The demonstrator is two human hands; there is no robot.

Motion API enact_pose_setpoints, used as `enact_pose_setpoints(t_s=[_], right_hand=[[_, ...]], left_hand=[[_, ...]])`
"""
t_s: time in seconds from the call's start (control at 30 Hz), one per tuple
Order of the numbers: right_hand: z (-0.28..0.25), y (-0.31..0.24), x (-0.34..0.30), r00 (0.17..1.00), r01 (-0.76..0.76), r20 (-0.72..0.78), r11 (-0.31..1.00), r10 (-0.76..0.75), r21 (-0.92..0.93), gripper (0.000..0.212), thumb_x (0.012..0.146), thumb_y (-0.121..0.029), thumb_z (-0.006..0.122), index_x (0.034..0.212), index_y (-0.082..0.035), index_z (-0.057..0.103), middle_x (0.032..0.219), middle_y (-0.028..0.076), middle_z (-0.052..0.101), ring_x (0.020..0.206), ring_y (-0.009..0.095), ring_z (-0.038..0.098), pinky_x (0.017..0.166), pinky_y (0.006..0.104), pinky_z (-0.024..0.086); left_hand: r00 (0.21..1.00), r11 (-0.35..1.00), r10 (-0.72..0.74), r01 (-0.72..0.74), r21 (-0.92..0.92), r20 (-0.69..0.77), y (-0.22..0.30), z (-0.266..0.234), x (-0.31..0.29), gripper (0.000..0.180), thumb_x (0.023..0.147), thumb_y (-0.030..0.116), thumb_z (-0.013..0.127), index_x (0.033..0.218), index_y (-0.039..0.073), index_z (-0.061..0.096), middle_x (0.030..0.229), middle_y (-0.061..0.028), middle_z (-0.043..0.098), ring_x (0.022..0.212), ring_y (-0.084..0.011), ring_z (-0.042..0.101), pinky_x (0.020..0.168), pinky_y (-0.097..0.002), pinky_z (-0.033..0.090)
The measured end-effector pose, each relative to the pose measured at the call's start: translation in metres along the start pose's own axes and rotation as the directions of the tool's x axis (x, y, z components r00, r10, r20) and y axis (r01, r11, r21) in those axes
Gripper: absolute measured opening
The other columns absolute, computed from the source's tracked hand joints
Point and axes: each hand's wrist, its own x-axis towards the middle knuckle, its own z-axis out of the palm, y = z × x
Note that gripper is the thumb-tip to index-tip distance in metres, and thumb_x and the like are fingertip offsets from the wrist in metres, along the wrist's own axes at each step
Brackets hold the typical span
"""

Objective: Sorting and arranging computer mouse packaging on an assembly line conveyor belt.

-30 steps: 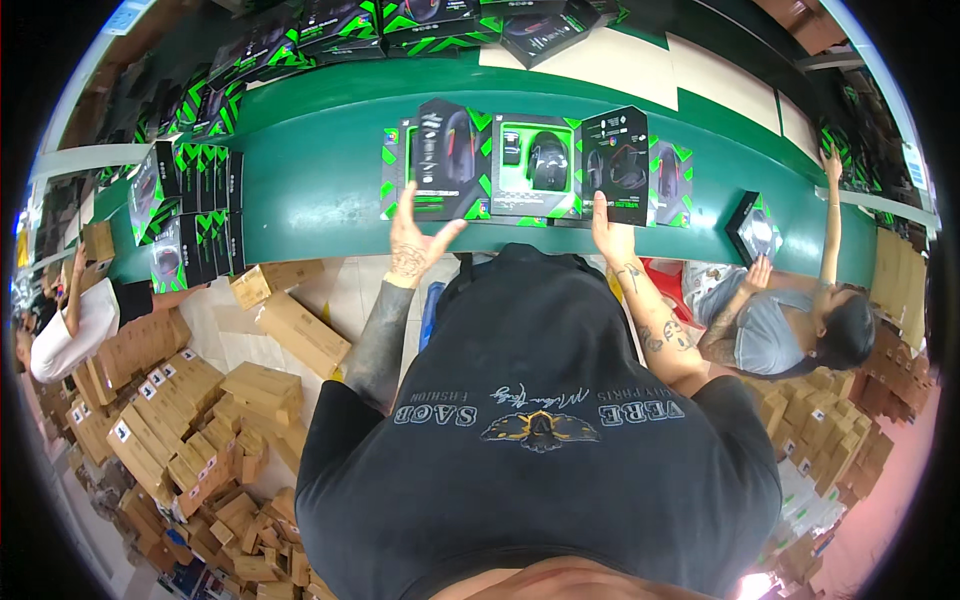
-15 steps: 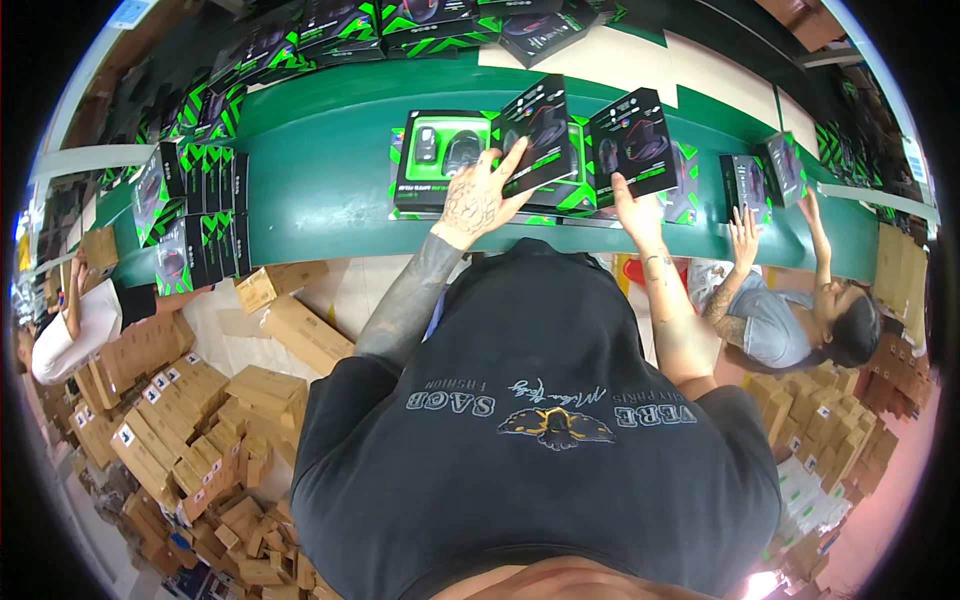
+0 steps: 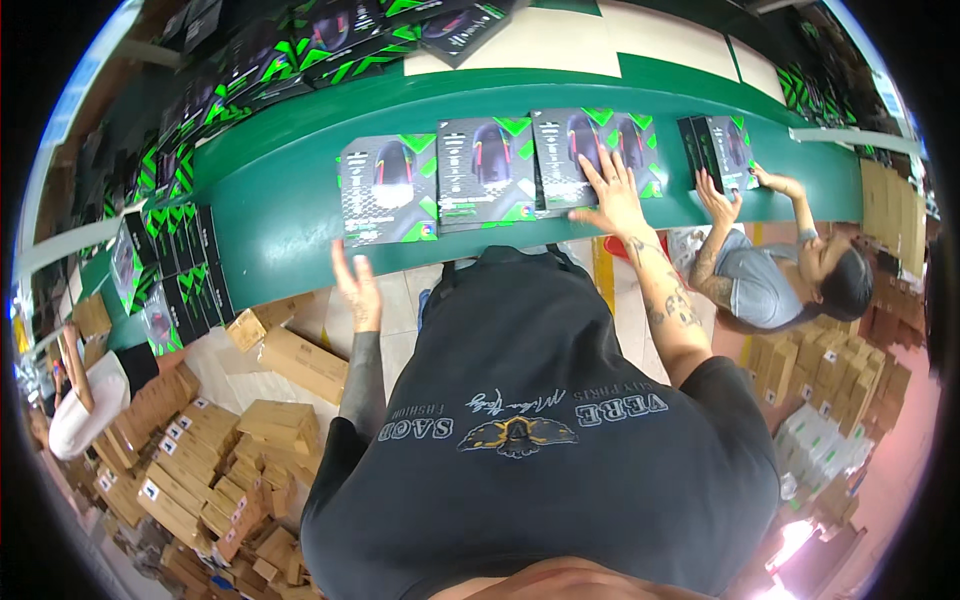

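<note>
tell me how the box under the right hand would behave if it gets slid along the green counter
The box under the right hand lies flat, so it should slide rather than tip or roll. It looks like stiff, glossy retail packaging, probably light for its size and fairly slick on the smooth green counter. It sits tight against neighbouring boxes, so a sideways push may shove those along too.

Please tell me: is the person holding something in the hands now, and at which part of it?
Nothing is gripped. The right hand lies flat, fingers spread, on the top face of a black-and-green mouse box on the green counter. The left hand is open and empty.
</note>
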Motion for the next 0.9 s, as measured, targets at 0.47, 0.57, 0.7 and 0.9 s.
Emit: enact_pose_setpoints(t_s=[0.47,0.57,0.7,0.9], right_hand=[[0.021,0.049,-0.007,0.774,0.0,-0.548,0.867,0.316,0.499,0.028,0.092,-0.025,0.046,0.094,-0.001,0.059,0.067,0.024,0.059,0.064,0.04,0.06,0.056,0.0447,0.046],[-0.007,0.06,-0.006,0.806,-0.146,-0.39,0.788,0.445,0.598,0.033,0.092,-0.029,0.046,0.087,0.001,0.059,0.072,0.023,0.06,0.068,0.041,0.06,0.059,0.0444,0.046],[-0.016,0.084,-0.003,0.852,-0.233,-0.17,0.649,0.496,0.724,0.039,0.092,-0.034,0.047,0.08,0.001,0.06,0.068,0.019,0.061,0.064,0.034,0.062,0.058,0.0403,0.046],[-0.038,0.087,-0.029,0.914,-0.392,0.284,0.45,0.291,0.802,0.029,0.085,-0.025,0.06,0.1,-0.001,0.063,0.094,0.011,0.066,0.088,0.019,0.063,0.074,0.0328,0.048]], left_hand=[[0.921,0.914,-0.307,0.215,0.344,0.241,0.04,0.025,0.076,0.071,0.083,0.046,0.059,0.13,-0.003,0.039,0.125,-0.0195,0.05,0.111,-0.025,0.05,0.094,-0.0325,0.038],[0.899,0.905,-0.376,0.305,0.295,0.224,0.055,0.025,0.075,0.071,0.083,0.042,0.061,0.13,-0.005,0.038,0.119,-0.0181,0.054,0.107,-0.0227,0.053,0.091,-0.0315,0.04],[0.923,0.929,-0.318,0.257,0.266,0.218,0.048,0.032,0.07,0.07,0.083,0.04,0.062,0.13,-0.005,0.038,0.114,-0.0168,0.057,0.102,-0.0207,0.054,0.088,-0.0303,0.042],[0.913,0.947,-0.314,0.281,0.158,0.26,0.009,0.022,0.076,0.065,0.084,0.039,0.06,0.127,-0.005,0.041,0.111,-0.0156,0.058,0.1,-0.019,0.055,0.086,-0.0294,0.043]])
